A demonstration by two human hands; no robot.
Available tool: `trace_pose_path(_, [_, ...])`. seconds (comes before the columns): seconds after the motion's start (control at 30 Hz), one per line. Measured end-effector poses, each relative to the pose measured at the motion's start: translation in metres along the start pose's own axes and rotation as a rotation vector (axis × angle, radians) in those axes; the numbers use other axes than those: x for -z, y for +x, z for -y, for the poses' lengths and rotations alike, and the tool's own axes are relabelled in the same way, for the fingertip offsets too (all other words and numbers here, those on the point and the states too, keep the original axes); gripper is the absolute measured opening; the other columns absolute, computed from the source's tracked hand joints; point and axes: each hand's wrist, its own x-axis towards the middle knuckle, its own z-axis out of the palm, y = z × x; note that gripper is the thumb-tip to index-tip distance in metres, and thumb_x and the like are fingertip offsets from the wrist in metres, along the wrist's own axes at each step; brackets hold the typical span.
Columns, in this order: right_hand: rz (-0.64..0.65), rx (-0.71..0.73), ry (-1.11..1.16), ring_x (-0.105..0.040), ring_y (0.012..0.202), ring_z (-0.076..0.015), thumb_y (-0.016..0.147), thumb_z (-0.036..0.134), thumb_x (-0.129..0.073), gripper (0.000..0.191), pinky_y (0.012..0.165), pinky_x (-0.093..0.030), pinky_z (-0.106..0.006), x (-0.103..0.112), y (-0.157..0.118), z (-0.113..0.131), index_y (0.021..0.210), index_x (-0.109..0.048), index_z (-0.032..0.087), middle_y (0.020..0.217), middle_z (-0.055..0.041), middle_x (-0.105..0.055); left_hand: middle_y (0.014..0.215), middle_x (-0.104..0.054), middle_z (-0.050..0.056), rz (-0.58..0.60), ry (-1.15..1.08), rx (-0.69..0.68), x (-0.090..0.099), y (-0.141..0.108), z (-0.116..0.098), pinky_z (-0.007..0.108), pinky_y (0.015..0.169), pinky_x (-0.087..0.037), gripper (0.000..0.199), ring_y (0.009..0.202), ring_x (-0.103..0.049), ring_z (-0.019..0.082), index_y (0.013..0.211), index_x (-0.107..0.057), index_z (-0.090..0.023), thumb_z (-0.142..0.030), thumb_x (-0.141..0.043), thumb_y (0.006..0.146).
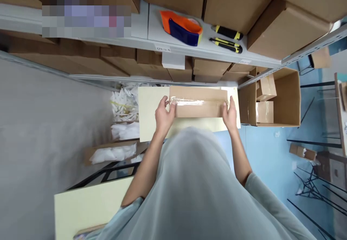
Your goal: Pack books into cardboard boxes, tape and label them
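A long brown cardboard box (199, 110) with a shiny strip of clear tape along its top is between my hands, over a pale yellow tabletop (151, 124). My left hand (165, 115) grips its left end, thumb on top and fingers at the side. At the opposite end, my right hand (230, 114) holds it the same way, with the thumb near the top edge. The undersides of the fingers and of the box are hidden, so I cannot tell whether the box rests on the table.
Ahead runs a grey shelf (141, 26) stacked with cardboard boxes, holding an orange and blue tape dispenser (181, 28) and two yellow-black utility knives (227, 39). A large open carton (287, 99) with smaller boxes stands right. White packing material (124, 104) lies left.
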Motion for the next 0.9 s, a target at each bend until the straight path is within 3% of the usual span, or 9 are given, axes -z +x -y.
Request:
trace_pose_path(0.1, [0.059, -0.093, 0.035, -0.046, 0.175, -0.0350, 0.118, 0.054, -0.029, 0.080, 0.143, -0.040, -0.060, -0.020, -0.015, -0.009, 0.183, -0.032, 0.007, 0.186, -0.0275, -0.044, 0.170, -0.063, 0.026, 0.017, 0.088, 0.039, -0.020, -0.011, -0.007, 0.056, 0.135, -0.051, 0.082, 0.161, -0.062, 0.041, 0.169, -0.054, -0.015, -0.061, -0.071, 0.103])
trace_pose_path(0.23, [0.040, -0.091, 0.028, -0.041, 0.177, -0.0375, 0.117, 0.073, -0.027, 0.096, 0.145, -0.036, -0.062, -0.032, -0.010, -0.007, 0.184, -0.030, 0.004, 0.187, -0.0288, -0.041, 0.176, -0.052, 0.033, 0.014, 0.186, 0.063, -0.030, -0.015, -0.015, 0.060, 0.139, -0.046, 0.107, 0.169, -0.050, 0.047, 0.175, -0.044, -0.009, -0.076, -0.074, 0.098])
trace_pose_path(0.4, [-0.001, -0.125, -0.076, -0.045, 0.170, -0.0526, 0.111, 0.085, -0.038, 0.120, 0.142, -0.034, -0.071, -0.044, 0.001, 0.014, 0.179, -0.027, -0.013, 0.180, -0.0437, -0.040, 0.164, -0.059, 0.039, -0.028, 0.248, 0.160, -0.045, -0.009, -0.022, 0.070, 0.135, -0.046, 0.119, 0.164, -0.052, 0.056, 0.172, -0.043, -0.004, -0.085, -0.078, 0.091])
trace_pose_path(0.5, [-0.047, -0.161, -0.068, -0.039, 0.169, -0.0602, 0.107, 0.091, -0.042, 0.129, 0.140, -0.031, -0.080, -0.055, 0.010, 0.030, 0.180, -0.024, -0.014, 0.179, -0.0473, -0.035, 0.161, -0.058, 0.042, -0.134, 0.301, 0.173, -0.061, -0.004, -0.028, 0.074, 0.136, -0.042, 0.127, 0.162, -0.052, 0.060, 0.168, -0.045, -0.001, -0.082, -0.089, 0.082])
trace_pose_path(0.63, [-0.023, -0.196, 0.018, -0.028, 0.172, -0.0630, 0.108, 0.091, -0.038, 0.124, 0.138, -0.029, -0.086, -0.064, 0.020, 0.033, 0.183, -0.021, -0.006, 0.181, -0.0441, -0.029, 0.152, -0.068, 0.035, -0.212, 0.320, 0.193, -0.066, -0.004, -0.032, 0.073, 0.133, -0.046, 0.109, 0.152, -0.062, 0.057, 0.155, -0.059, -0.009, -0.073, -0.098, 0.076])
trace_pose_path(0.8, [0.087, -0.245, 0.029, -0.045, 0.165, -0.0565, 0.112, 0.085, -0.035, 0.117, 0.133, -0.046, -0.076, -0.055, 0.028, -0.004, 0.185, -0.016, -0.005, 0.169, -0.0434, -0.049, 0.138, -0.083, 0.017, -0.185, 0.142, 0.172, -0.046, -0.010, -0.027, 0.051, 0.119, -0.062, 0.058, 0.130, -0.079, 0.037, 0.140, -0.074, -0.016, -0.053, -0.084, 0.097])
trace_pose_path(0.9, [0.194, -0.279, 0.121, -0.058, 0.158, -0.0527, 0.116, 0.078, -0.027, 0.102, 0.126, -0.051, -0.075, -0.047, 0.029, -0.029, 0.186, -0.019, 0.005, 0.166, -0.0363, -0.061, 0.135, -0.085, 0.015, -0.155, -0.012, 0.170, -0.040, -0.008, -0.018, 0.043, 0.115, -0.065, 0.047, 0.127, -0.081, 0.031, 0.134, -0.078, -0.013, -0.048, -0.077, 0.102])
